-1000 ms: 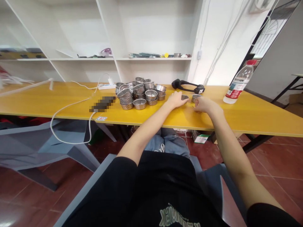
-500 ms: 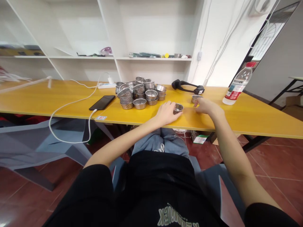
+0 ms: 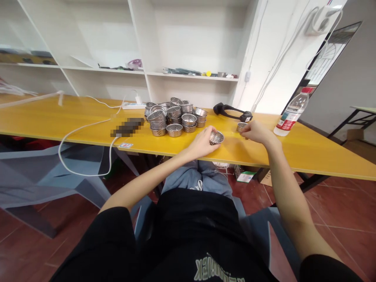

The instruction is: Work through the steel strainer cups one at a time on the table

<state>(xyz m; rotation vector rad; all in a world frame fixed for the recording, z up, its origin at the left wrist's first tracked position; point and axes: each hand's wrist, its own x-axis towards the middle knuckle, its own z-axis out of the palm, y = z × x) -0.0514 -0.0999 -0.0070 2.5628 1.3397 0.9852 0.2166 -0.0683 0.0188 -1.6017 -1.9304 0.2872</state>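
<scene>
My left hand has a little metal cup, full of tiny holes, with my fingers curled around its side. The cup is near the front edge of the table, on the side of my left fingers that faces my other hand. It is round, so it has no long way to point, and its open top looks up. My left hand is the nearer one, since it touches it.

My right hand is over to the right and a bit farther back, with its fingers bent in and close together. The other cup is just past those fingertips, on their left side, nearer the back edge. (It looks so close that I can't tell if I'm touching it.) I can't tell if I have something tiny pinched there, as my own hand hides it.

The big pile of cups is off to the left of both hands, and some cups at its back are hidden by the front ones. My left fingers cover part of the cup, and I can't see its bottom. The dark flat thing by the white cord is all blurry squares. The table's right end is cut off.
</scene>
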